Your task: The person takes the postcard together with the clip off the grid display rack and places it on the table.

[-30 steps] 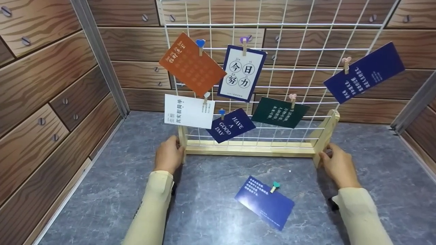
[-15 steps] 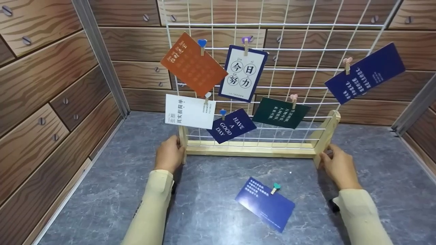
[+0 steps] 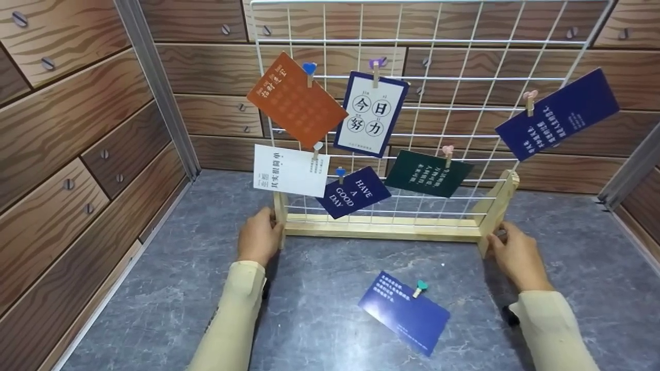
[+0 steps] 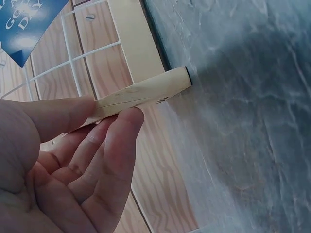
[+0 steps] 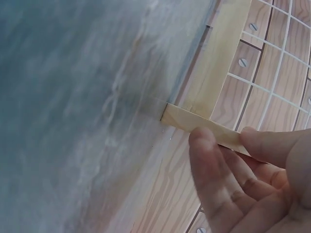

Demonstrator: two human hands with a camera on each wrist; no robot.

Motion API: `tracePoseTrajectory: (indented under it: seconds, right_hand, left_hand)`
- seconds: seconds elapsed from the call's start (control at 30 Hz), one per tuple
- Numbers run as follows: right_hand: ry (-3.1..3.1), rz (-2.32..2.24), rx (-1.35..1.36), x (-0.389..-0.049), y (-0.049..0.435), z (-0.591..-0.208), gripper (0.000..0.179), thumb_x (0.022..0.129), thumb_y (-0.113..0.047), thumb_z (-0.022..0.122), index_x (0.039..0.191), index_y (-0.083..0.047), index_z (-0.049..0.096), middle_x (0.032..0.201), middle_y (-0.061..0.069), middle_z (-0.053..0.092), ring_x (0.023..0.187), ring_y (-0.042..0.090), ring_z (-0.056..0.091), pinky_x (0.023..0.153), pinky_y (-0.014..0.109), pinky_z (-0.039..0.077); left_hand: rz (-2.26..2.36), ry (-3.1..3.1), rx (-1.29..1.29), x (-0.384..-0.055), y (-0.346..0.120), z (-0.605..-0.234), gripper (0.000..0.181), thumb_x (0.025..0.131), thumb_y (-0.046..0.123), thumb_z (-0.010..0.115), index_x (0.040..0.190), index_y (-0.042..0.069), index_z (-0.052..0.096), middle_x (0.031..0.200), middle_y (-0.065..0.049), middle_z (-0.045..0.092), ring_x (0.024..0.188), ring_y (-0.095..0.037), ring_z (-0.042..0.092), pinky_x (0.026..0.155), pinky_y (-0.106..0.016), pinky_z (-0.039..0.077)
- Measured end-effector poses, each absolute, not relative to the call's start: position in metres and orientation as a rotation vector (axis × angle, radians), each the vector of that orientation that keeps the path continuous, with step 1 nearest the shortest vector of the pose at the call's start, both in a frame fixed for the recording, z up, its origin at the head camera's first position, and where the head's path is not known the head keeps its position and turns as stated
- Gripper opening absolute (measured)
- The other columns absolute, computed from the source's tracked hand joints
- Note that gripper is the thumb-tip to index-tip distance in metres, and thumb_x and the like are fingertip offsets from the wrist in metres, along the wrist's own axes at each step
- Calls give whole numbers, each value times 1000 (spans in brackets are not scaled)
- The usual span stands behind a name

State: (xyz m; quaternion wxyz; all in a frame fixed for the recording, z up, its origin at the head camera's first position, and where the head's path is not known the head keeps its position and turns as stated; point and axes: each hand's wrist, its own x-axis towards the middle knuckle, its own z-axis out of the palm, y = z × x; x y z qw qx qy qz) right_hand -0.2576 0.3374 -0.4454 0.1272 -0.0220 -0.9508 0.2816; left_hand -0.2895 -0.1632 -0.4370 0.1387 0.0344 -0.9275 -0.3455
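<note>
A white wire grid (image 3: 423, 41) rises from a pale wooden stand (image 3: 381, 234). At the stand's left end, my left hand (image 3: 258, 237) pinches the upright end piece (image 4: 141, 92) between thumb and fingers. My right hand (image 3: 518, 255) holds the opposite end piece (image 5: 194, 121) the same way. Pegged to the grid are an orange card (image 3: 296, 100), a blue-bordered card (image 3: 370, 116), a white card (image 3: 289, 172), a "HAVE A GOOD DAY" card (image 3: 355, 193), a green card (image 3: 428, 175) and a dark blue card (image 3: 562, 116).
On the grey marbled tabletop (image 3: 154, 309), in front of the stand, lies another blue card (image 3: 405, 317) with a teal heart clip (image 3: 421, 288) on its edge. Wood-patterned panels (image 3: 206, 67) wall in the back and sides, with a metal post (image 3: 160, 87) at the left corner.
The head view has shifted slightly, bringing the grid's top edge into the picture. Both hands keep their hold on the stand.
</note>
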Motion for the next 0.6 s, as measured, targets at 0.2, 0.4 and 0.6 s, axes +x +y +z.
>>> tracePoseTrajectory:
  seconds: [0.2, 0.4, 0.6]
  right_hand:
    - [-2818, 791, -54, -257, 339, -444, 30, 107, -19, 55, 122, 7, 57, 109, 30, 70, 93, 43, 68, 75, 54, 52]
    - [-2822, 763, -67, -254, 340, -440, 32, 105, -19, 56, 124, 6, 60, 116, 30, 69, 101, 47, 66, 77, 56, 51]
    - [-2765, 807, -110, -250, 334, -433, 37, 104, -20, 56, 127, 8, 58, 116, 29, 68, 105, 47, 64, 82, 56, 49]
  left_hand:
    - [-996, -2700, 114, -288, -163, -436, 19, 99, 18, 69, 113, 5, 67, 101, -12, 75, 87, -31, 71, 80, -49, 56]
    - [-990, -2692, 109, -288, -163, -435, 22, 99, 19, 67, 116, 5, 69, 100, -10, 76, 86, -29, 71, 78, -48, 56]
    - [-1027, -2679, 126, -284, -165, -428, 27, 100, 22, 64, 120, 4, 69, 103, -10, 76, 88, -28, 71, 79, -48, 56]
